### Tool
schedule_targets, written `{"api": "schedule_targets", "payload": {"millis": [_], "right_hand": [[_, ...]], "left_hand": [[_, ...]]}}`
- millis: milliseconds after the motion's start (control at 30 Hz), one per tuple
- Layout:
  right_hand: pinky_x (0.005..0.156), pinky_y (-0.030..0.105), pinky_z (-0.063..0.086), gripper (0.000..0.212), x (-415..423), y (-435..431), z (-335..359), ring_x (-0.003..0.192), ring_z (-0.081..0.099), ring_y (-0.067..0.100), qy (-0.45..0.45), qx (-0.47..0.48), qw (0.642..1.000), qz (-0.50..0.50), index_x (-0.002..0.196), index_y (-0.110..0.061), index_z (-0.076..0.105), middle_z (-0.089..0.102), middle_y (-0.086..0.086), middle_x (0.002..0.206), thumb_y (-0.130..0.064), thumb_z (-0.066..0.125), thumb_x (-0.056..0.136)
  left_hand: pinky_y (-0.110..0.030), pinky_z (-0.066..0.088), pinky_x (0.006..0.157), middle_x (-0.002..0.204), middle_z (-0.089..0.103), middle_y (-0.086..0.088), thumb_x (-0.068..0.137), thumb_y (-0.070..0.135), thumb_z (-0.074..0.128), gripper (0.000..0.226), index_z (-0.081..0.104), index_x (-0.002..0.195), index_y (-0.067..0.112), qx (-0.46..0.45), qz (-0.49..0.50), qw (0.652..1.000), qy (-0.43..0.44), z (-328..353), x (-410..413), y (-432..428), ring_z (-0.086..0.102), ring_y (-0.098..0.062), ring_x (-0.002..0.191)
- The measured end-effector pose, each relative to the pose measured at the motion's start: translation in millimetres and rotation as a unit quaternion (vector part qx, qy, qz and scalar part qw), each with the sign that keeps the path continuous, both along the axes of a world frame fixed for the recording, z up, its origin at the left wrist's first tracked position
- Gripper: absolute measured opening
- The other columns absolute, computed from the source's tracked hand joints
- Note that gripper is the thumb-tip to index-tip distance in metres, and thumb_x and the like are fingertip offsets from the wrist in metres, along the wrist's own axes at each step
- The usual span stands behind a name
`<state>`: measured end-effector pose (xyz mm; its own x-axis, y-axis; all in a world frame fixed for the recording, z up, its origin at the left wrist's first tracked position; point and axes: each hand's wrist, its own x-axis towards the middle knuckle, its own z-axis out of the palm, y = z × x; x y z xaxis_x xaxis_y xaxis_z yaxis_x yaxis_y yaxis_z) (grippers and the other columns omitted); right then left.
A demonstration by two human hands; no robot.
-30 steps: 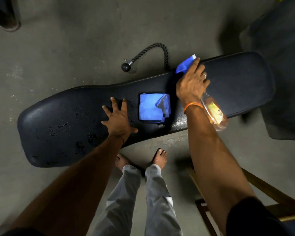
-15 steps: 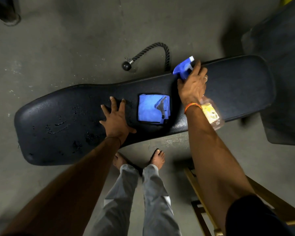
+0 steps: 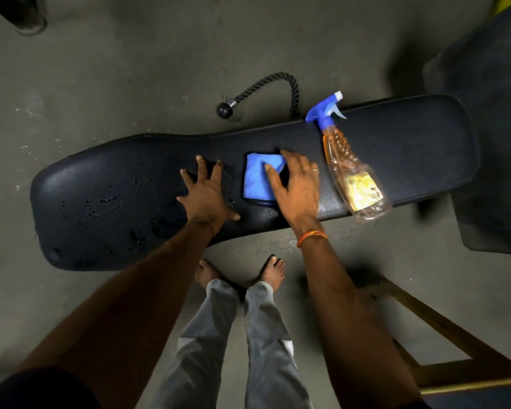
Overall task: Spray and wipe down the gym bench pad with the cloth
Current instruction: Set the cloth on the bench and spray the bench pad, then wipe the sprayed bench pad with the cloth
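A long black bench pad (image 3: 396, 143) stretches across the view, with wet droplets and streaks on its left half. A folded blue cloth (image 3: 257, 181) lies near the pad's middle. My right hand (image 3: 295, 187) rests on the cloth's right side, fingers spread over it and not closed around it. My left hand (image 3: 204, 193) lies flat and open on the pad just left of the cloth. A clear spray bottle (image 3: 348, 169) with orange liquid and a blue trigger head lies on its side on the pad, right of my right hand.
A black rope attachment (image 3: 266, 90) with a ball end lies on the concrete floor behind the pad. A wooden frame (image 3: 443, 335) stands at lower right, and a dark padded object (image 3: 490, 143) at far right. My bare feet (image 3: 239, 273) stand close to the pad's front edge.
My right hand has let go of the spray bottle, which now lies on the pad, and has moved left onto the blue cloth. My left hand stays flat on the pad.
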<state>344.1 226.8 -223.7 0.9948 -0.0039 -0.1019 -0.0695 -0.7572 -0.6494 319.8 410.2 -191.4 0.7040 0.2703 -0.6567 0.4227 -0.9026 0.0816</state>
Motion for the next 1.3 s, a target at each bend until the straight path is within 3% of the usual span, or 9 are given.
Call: {"api": "schedule_targets", "payload": {"millis": [267,433,533,633,733,833,933,1133,1300], "right_hand": [[0.094,0.042,0.043,0.036,-1.3,5.6,14.0,0.108,0.057,0.039,0.024,-0.032,0.999,-0.006,0.117,-0.017,0.068,0.062,0.015,0.116,-0.027,0.071,0.083],[0.085,0.043,0.053,0.025,3.8,20.4,47.9,0.095,0.062,0.027,0.013,0.119,0.991,-0.066,0.106,-0.014,0.067,0.060,0.010,0.110,-0.008,0.067,0.081],[0.083,0.039,0.053,0.022,9.3,27.8,78.3,0.089,0.061,0.019,-0.045,0.213,0.972,-0.091,0.101,-0.010,0.067,0.062,0.009,0.103,-0.002,0.067,0.080],[0.083,0.033,0.053,0.019,15.2,33.9,106.5,0.089,0.062,0.012,-0.067,0.335,0.932,-0.126,0.102,-0.010,0.063,0.067,0.000,0.098,-0.006,0.070,0.085],[0.078,0.026,0.050,0.020,5.0,45.0,106.5,0.082,0.057,0.004,-0.023,0.433,0.874,-0.218,0.103,-0.014,0.056,0.060,-0.007,0.092,-0.006,0.068,0.089],[0.073,0.038,0.053,0.024,-27.7,56.1,71.0,0.078,0.060,0.010,0.143,0.448,0.850,-0.238,0.099,-0.021,0.052,0.061,-0.002,0.089,-0.007,0.069,0.089],[0.064,0.034,0.060,0.025,-60.7,58.5,33.9,0.073,0.067,0.015,0.303,0.408,0.837,-0.202,0.095,-0.020,0.050,0.064,0.004,0.092,-0.004,0.070,0.091],[0.051,0.028,0.054,0.017,-59.7,47.8,22.1,0.059,0.070,0.017,0.333,0.243,0.905,-0.101,0.097,-0.020,0.058,0.074,0.009,0.086,-0.027,0.072,0.089],[0.081,0.040,0.059,0.040,-31.2,19.4,33.2,0.088,0.072,0.023,0.398,-0.026,0.906,0.142,0.101,-0.023,0.067,0.076,-0.001,0.088,-0.057,0.064,0.079]], "left_hand": [[-0.079,0.035,0.102,0.171,-0.009,0.003,0.049,0.043,0.099,0.141,0.012,0.160,0.040,-0.009,0.004,1.000,-0.022,-1.9,-7.0,5.4,-0.004,-0.044,0.155],[-0.075,0.036,0.105,0.171,-0.010,0.003,0.054,0.051,0.095,0.138,0.008,0.160,0.041,-0.011,-0.022,0.999,-0.029,-3.1,-12.2,11.0,-0.005,-0.042,0.155],[-0.070,0.033,0.112,0.170,0.011,0.000,0.065,0.049,0.088,0.108,0.030,0.156,0.035,-0.050,0.007,0.994,-0.094,-12.3,-22.0,17.7,0.009,-0.038,0.156],[-0.046,0.045,0.111,0.139,0.060,-0.012,0.081,0.038,0.069,0.053,0.065,0.128,0.014,-0.138,0.123,0.940,-0.285,-13.7,-35.2,25.1,0.055,-0.032,0.130],[-0.032,0.047,0.105,0.121,0.068,-0.015,0.092,0.014,0.067,0.027,0.070,0.117,0.005,-0.163,0.222,0.891,-0.362,-3.6,-38.2,33.4,0.063,-0.026,0.114],[-0.039,0.051,0.105,0.118,0.070,-0.007,0.094,0.020,0.062,0.026,0.069,0.117,0.011,-0.218,0.322,0.844,-0.369,-3.7,-33.6,46.7,0.064,-0.021,0.110],[-0.038,0.051,0.103,0.114,0.070,-0.008,0.092,0.023,0.057,0.031,0.069,0.116,0.007,-0.213,0.321,0.850,-0.360,-10.2,-33.5,53.5,0.066,-0.021,0.106],[-0.044,0.048,0.103,0.122,0.068,-0.014,0.092,0.017,0.057,0.033,0.068,0.120,0.005,-0.131,0.142,0.901,-0.388,-20.2,-28.3,43.7,0.062,-0.033,0.114],[-0.037,0.031,0.122,0.148,0.054,-0.012,0.097,0.023,0.054,0.044,0.059,0.138,0.008,-0.123,0.046,0.909,-0.396,-25.3,-2.5,21.3,0.045,-0.034,0.140]]}}
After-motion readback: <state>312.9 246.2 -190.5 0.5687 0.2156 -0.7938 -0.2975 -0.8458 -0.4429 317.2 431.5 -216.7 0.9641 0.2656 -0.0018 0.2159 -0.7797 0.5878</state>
